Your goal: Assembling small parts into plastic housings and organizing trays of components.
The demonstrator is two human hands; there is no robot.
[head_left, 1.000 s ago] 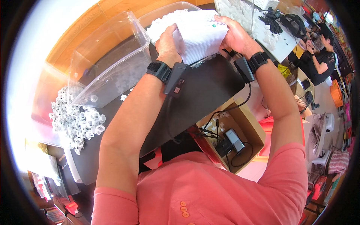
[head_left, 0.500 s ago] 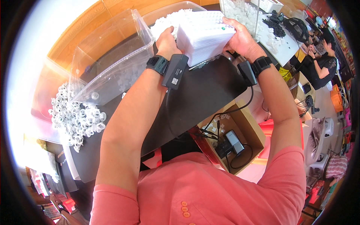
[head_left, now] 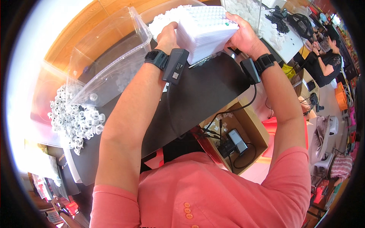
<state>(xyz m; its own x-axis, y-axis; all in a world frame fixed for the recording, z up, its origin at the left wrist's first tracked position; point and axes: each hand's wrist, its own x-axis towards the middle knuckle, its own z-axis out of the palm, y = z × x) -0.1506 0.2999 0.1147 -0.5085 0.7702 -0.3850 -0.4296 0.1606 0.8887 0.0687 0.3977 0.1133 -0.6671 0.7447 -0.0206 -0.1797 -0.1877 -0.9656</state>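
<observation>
At the far side of the dark table, a tall stack of thin white plastic trays [head_left: 199, 41] with bumpy, knobbed tops sits between my two hands. My left hand [head_left: 166, 38] presses against its left side, with its fingers partly hidden behind the stack. My right hand [head_left: 245, 36] grips the right side, thumb at the top far corner and the other fingers lower down, partly hidden. A small green spot shows on the top tray near my right thumb. Beneath the stack's near edge lies something clear and shiny [head_left: 207, 59].
A clear plastic bin [head_left: 148, 41] lies left of my hands, with a heap of white plastic parts [head_left: 78, 117] nearby. More white pieces [head_left: 163, 21] lie behind the stack. A cardboard box [head_left: 258, 142] holds a device and cables. At right, a person [head_left: 325, 64] sits beyond a white table [head_left: 283, 47].
The view has shifted slightly, and the stack and both hands appear a little further left. My hold on both sides of the stack stays the same.
</observation>
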